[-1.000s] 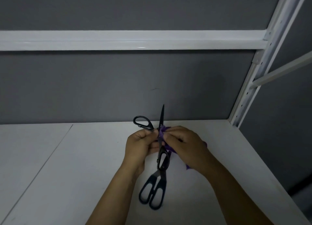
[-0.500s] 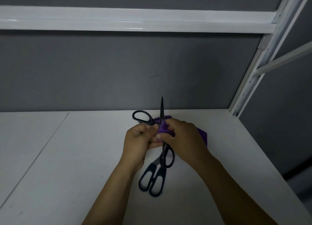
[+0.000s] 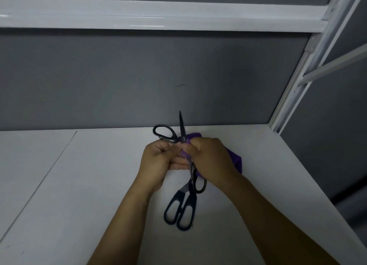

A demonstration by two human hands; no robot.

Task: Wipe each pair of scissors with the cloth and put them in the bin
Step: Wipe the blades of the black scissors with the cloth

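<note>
**Head view.** Your left hand (image 3: 158, 161) holds the open scissors (image 3: 181, 127) above the surface (image 3: 89, 185), its grip curled tight near the pivot. One blade points up and away from you. One handle loop juts to the upper left, and the other hangs below your right hand (image 3: 208, 159). Your right grip pinches the cloth (image 3: 236, 162) round the scissors at the pivot, and the second blade is hidden under cloth and fingers. A spare pair (image 3: 181, 211) lies closed on the surface just beneath. Whether it touches the hanging loop cannot be told. No bin is in view.

**Hazards, as judged:**
- (a) With the blades spread, a stroke along the hidden edge may slice the cloth or a fingertip where the fold is thin.
- (b) Squeezing the loops together may nip the cloth between the blades.
- (c) The hanging loop may snag the spare pair and drag it.
- (d) A short stroke may leave the bare tip unwiped.
</note>
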